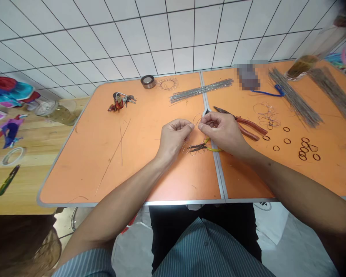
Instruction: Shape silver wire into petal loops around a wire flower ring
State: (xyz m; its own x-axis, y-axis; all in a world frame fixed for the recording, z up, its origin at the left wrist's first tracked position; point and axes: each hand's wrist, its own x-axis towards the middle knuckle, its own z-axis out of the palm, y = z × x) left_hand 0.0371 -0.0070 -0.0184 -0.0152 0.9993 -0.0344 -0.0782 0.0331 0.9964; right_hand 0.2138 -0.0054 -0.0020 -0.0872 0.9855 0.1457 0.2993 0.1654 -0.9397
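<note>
My left hand and my right hand meet above the orange table, thumbs and forefingers pinched on a thin wire that curls between them. Below the fingertips lie small yellow-handled pliers, with thin bent wire loops around their dark jaws. Red-handled pliers rest just beyond my right hand, partly covered by it. How the wire runs inside the fingers is hidden.
Bundles of straight wire lie toward the wall, near a tape roll and keys. Dark rings and tangled wire loops are at right. A glass jar stands behind. A side bench holds a cutter.
</note>
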